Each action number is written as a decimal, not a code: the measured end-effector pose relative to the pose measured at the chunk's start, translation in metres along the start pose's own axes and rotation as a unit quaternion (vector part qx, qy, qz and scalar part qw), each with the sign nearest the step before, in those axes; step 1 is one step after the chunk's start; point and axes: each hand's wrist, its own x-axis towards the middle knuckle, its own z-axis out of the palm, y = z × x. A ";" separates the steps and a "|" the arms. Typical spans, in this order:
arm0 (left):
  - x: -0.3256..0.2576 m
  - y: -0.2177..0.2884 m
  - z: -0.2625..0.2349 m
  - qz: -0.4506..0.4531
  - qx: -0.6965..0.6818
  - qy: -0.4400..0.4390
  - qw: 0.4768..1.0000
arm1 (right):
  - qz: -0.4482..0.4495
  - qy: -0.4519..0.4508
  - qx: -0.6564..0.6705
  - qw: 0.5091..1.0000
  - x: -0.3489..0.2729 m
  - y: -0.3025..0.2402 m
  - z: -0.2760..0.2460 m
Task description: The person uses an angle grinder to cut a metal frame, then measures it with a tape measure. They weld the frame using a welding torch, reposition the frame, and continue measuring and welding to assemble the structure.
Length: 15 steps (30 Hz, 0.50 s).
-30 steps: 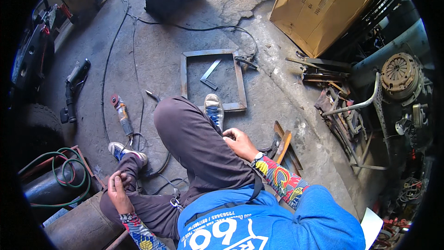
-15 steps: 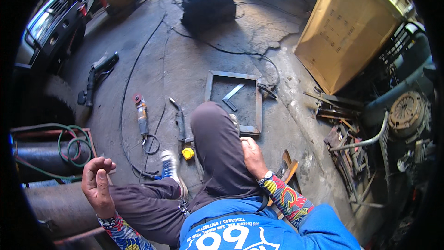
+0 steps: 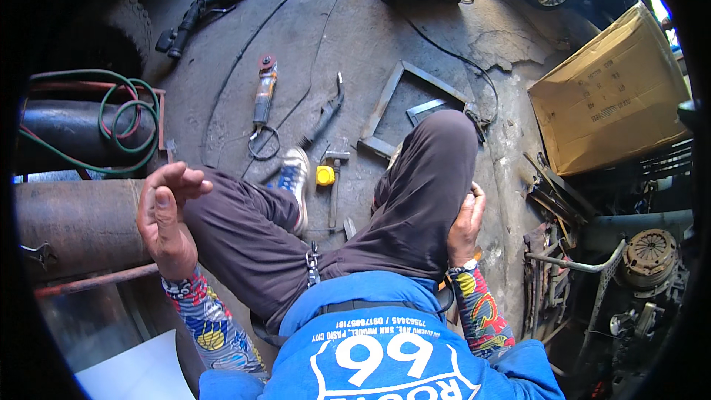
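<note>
Nothing is held: the left hand (image 3: 167, 218) is raised half-open, the right hand (image 3: 465, 224) laid flat on the thigh (image 3: 415, 207), while the frame (image 3: 404, 107) at upper centre, judged stiff and heavy, is best gripped by a side bar.

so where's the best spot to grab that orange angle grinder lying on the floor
Probably around the slim orange body of the angle grinder, below the disc end. It lies flat on the concrete with the disc pointing away from the person and its cord looped at the near end, so coming down from above with the palm over the body keeps the fingers off the disc. The left hand is empty and is on that side.
</note>
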 end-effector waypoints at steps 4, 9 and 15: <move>0.005 -0.009 -0.003 -0.001 -0.009 0.010 1.000 | 0.014 0.012 -0.039 0.999 0.000 -0.003 -0.011; 0.027 -0.042 0.007 -0.045 -0.027 0.014 0.999 | 0.021 0.016 -0.041 0.999 0.002 -0.010 -0.017; 0.043 -0.058 0.024 -0.013 -0.033 -0.030 0.999 | -0.031 0.030 -0.009 0.999 0.035 -0.058 -0.020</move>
